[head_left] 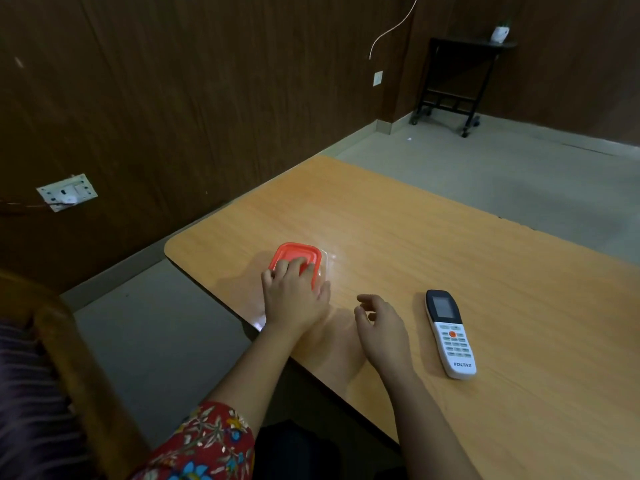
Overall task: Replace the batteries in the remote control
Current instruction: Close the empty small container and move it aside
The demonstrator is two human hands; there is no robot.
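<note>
Left hand (pixel 294 296) seemingly gripping red-lidded box (pixel 294 254) | right hand (pixel 381 329) loose

Office-like room: wood-panelled wall (pixel 180 98), laminate table (pixel 450 244), switchboard (pixel 67 192), wheeled side stand (pixel 453 81) (bare grey floor (pixel 519 161)).

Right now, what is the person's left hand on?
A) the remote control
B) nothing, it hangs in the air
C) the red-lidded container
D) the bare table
C: the left hand grips the red-lidded container, fingers curled over its lid, while the Voltas remote control lies untouched to the right of the empty right hand.
</note>
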